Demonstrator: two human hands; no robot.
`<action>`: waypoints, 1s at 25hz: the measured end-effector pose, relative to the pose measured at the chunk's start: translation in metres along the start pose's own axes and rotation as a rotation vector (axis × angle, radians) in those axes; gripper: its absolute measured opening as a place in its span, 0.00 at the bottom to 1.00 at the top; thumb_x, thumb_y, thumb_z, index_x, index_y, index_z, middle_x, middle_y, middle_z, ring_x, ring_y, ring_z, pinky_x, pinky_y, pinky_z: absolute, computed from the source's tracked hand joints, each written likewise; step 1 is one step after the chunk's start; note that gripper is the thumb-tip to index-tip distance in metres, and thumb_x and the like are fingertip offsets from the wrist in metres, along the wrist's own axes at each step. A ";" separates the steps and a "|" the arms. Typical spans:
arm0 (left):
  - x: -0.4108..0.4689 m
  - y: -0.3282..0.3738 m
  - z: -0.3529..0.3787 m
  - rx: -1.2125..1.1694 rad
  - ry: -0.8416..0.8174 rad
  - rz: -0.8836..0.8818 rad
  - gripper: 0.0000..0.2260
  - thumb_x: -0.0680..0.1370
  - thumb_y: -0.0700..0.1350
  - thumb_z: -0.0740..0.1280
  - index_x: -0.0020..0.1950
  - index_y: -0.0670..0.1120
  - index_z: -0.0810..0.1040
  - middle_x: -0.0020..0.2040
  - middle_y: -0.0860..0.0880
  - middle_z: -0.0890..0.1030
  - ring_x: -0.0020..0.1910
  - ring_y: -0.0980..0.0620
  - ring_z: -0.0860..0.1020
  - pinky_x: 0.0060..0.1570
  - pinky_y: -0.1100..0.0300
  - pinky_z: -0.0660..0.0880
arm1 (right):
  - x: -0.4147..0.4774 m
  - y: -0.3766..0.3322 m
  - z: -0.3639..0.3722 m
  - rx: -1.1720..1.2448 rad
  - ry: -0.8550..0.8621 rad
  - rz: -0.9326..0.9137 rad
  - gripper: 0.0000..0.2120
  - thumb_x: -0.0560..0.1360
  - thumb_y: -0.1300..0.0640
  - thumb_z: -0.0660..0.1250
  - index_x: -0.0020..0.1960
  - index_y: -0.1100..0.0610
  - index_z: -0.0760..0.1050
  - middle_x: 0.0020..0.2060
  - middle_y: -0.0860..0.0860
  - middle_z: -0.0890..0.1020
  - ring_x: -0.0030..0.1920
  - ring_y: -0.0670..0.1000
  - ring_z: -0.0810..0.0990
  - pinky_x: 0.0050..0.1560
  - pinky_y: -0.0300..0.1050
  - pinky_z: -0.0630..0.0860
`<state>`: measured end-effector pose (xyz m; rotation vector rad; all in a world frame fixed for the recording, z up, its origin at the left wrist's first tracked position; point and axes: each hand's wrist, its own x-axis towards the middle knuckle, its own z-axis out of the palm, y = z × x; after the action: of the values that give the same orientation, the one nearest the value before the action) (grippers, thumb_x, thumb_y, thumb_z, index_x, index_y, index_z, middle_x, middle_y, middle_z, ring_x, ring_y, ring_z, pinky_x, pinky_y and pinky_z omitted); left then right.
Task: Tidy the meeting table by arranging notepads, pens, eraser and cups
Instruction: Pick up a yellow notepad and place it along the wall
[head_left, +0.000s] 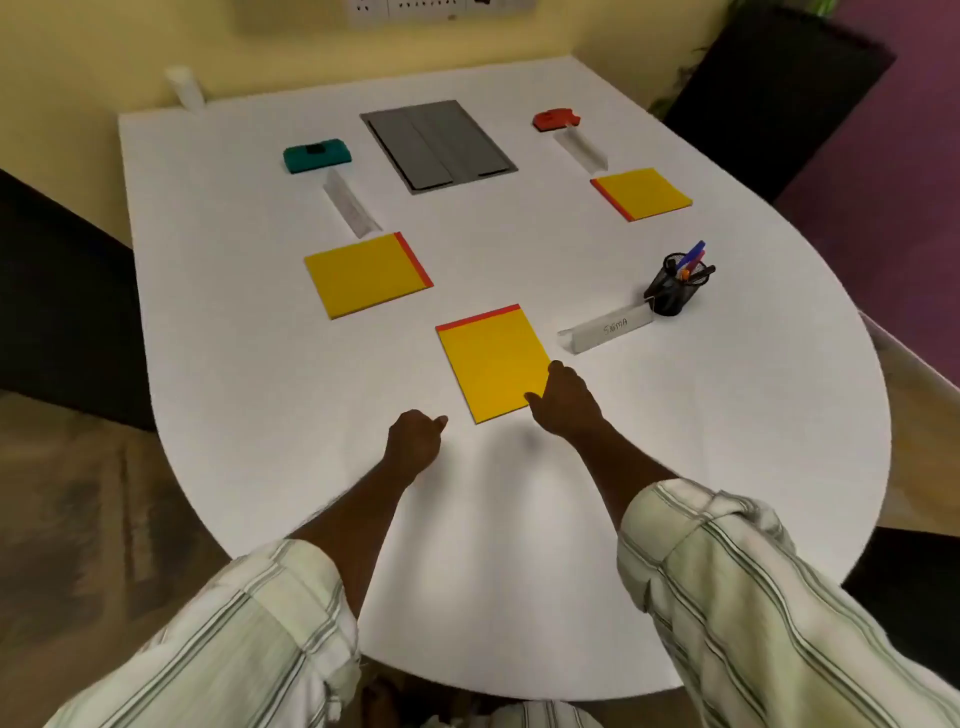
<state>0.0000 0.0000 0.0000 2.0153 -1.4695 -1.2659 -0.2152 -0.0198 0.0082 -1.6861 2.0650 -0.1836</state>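
Right hand (563, 400) low of centre, fingers laid on the lower right corner of the near notepad (493, 364); pressing or pinching that corner, cannot tell which, though the contact suits sliding or squaring the pad rather than lifting it. Pad flat on the worktop (260, 415), red edge away, a little skewed against the worktop's curved near edge, so probably being straightened to mark a seat. Left hand (415, 441) just left of the pad, loosely curled, grasping nothing, apart from the pad, likely waiting to steady its other side.

Left notepad (366, 275) at centre left, red edge to the right; far notepad (641, 194) at upper right, red edge to the left. Each beside a name card: left card (350, 203), far card (582, 148), near card (605, 330), apparently one set per seat. Pen cup (675, 286) at right, touching the near card's end, pens upright inside. Teal eraser (317, 155) at upper left, red eraser (555, 119) at upper right, flanking the grey hatch (439, 145).
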 end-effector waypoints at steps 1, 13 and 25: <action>0.008 0.005 0.006 0.007 -0.032 -0.026 0.20 0.80 0.49 0.62 0.46 0.30 0.76 0.46 0.33 0.80 0.51 0.35 0.78 0.56 0.48 0.73 | 0.010 0.005 0.000 0.009 -0.008 0.014 0.30 0.78 0.51 0.64 0.72 0.66 0.58 0.68 0.62 0.67 0.69 0.61 0.67 0.68 0.53 0.65; 0.107 0.040 0.079 -0.072 0.141 -0.338 0.21 0.76 0.51 0.68 0.58 0.35 0.74 0.58 0.37 0.78 0.58 0.39 0.76 0.56 0.52 0.72 | 0.119 0.049 0.033 0.181 -0.068 0.171 0.27 0.77 0.50 0.65 0.67 0.68 0.63 0.64 0.64 0.69 0.66 0.62 0.68 0.65 0.52 0.65; 0.119 0.031 0.092 -0.443 0.149 -0.564 0.15 0.72 0.43 0.74 0.37 0.40 0.69 0.41 0.41 0.73 0.33 0.49 0.72 0.43 0.57 0.69 | 0.143 0.063 0.043 0.444 -0.140 0.441 0.26 0.78 0.47 0.65 0.65 0.66 0.70 0.63 0.62 0.75 0.64 0.61 0.73 0.64 0.53 0.69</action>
<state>-0.0842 -0.0981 -0.0822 2.2051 -0.4912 -1.4427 -0.2722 -0.1333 -0.0922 -0.9360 2.0439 -0.3377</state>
